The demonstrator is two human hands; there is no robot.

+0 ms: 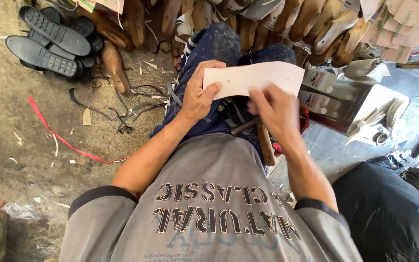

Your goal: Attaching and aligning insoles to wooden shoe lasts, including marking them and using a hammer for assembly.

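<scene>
Grey shirt cloth point(209, 204) with dark print fills the bottom of the frame, closest to the lens, and both bare forearms reach forward from it over the lap. Just above the middle of the frame sits a pale pink sheet point(253, 77), a flat curved-edged piece like thin leather or card, held over the blue trousers point(214, 46). The left hand point(201, 97) grasps its left end, thumb on top and fingers underneath, apparently to keep the sheet level and taut. The right hand point(273, 110) rests along the lower edge with its fingers curled; it touches the sheet, but I cannot tell whether it pinches it or holds some small thing against it. A hammer point(263, 140) with a wooden handle lies in the lap under that hand, probably kept there to be within reach. Moving outward, black shoe soles point(49, 41) are stacked at the upper left on the dirt floor point(25, 121), with a red strip point(59, 138) and dark scraps beside them. Wooden shoe forms point(316, 26) run in a row along the top. At the upper right hang tan card pieces with green print point(403, 29), and below them a white box with red markings point(318, 80) stands beside a metal tin point(350, 104). A black bag point(389, 208) sits at the lower right.
</scene>
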